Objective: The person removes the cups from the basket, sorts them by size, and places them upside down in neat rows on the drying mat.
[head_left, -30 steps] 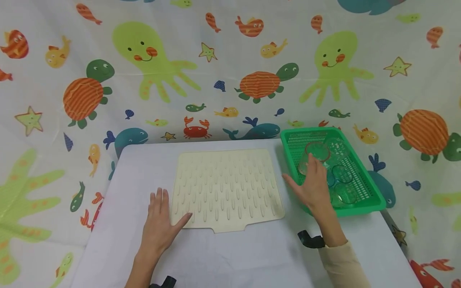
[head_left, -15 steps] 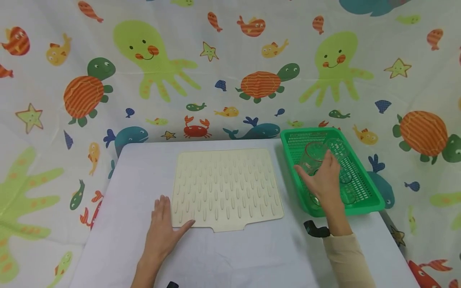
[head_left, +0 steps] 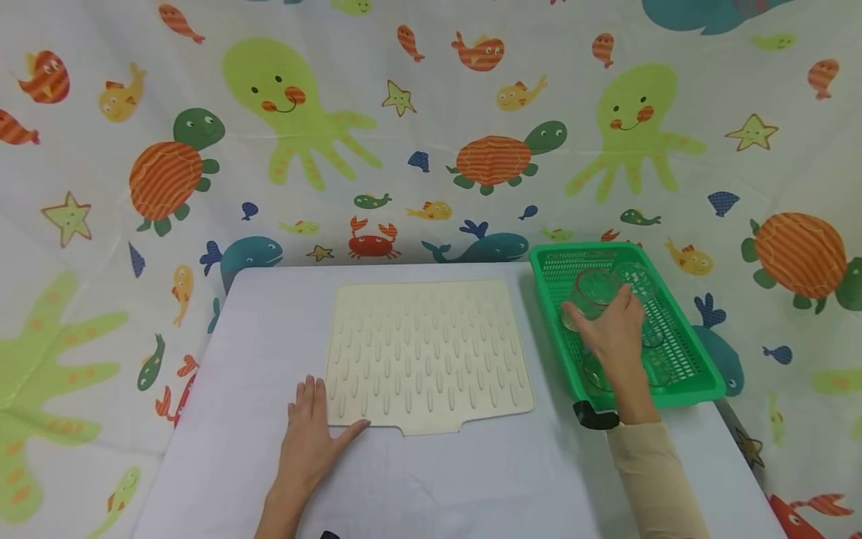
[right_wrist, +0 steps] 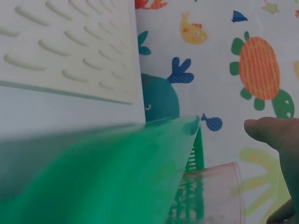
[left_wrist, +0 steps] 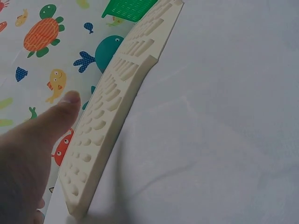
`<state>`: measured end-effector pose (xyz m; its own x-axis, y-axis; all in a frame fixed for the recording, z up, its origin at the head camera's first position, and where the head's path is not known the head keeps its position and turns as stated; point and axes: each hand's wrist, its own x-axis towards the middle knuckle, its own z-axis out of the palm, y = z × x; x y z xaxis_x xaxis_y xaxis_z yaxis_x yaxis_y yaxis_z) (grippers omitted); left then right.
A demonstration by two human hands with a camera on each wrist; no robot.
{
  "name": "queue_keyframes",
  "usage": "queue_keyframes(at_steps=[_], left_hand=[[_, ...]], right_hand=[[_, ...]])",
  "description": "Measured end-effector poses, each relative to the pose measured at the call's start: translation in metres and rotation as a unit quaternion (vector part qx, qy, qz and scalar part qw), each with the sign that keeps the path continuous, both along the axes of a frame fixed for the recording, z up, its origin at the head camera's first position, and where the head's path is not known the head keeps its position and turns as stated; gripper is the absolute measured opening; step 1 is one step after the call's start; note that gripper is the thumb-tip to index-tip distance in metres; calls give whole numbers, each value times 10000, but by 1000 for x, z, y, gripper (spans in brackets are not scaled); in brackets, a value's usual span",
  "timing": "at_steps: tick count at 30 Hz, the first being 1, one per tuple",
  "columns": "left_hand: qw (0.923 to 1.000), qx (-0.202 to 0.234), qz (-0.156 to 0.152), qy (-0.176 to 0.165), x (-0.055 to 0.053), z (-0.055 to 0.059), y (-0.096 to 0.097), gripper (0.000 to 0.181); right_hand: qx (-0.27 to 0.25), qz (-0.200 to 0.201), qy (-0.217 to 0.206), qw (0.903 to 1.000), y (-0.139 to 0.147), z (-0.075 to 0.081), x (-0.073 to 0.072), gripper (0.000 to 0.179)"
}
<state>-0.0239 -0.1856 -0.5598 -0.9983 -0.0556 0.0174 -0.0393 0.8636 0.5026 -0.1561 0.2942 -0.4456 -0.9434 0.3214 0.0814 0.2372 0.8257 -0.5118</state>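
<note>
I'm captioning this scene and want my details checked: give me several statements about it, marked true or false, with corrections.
1. The green plastic basket is right of the cream draining board. True.
2. A clear glass stands on the cream draining board. False: the clear glasses are in the green plastic basket.
3. The right-hand grip is at the red-rimmed glass. True.
4. The left-hand grip is inside the green plastic basket. False: it is beside the cream draining board's left edge.
5. The cloth backdrop is plain. False: it is printed with sea animals.
6. The right sleeve is beige. True.
</note>
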Motion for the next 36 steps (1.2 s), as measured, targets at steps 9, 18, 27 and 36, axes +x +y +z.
queue_keyframes(at_steps=[9, 18, 27, 36], left_hand=[[9996, -138, 85, -219, 2, -11, -1, 122], [9988, -238, 246, -359, 4, -12, 3, 115], [9984, -338, 235, -376, 4, -18, 3, 110], [9991, -300, 245, -141, 4, -22, 1, 109]], right_hand=[[80, -223, -70, 9997, 4, -7, -9, 117], [-191, -376, -187, 9989, 8, -11, -17, 114], [-405, -365, -50, 9985, 16, -12, -20, 110], [-693, -452, 38, 9966, 17, -12, -21, 102]])
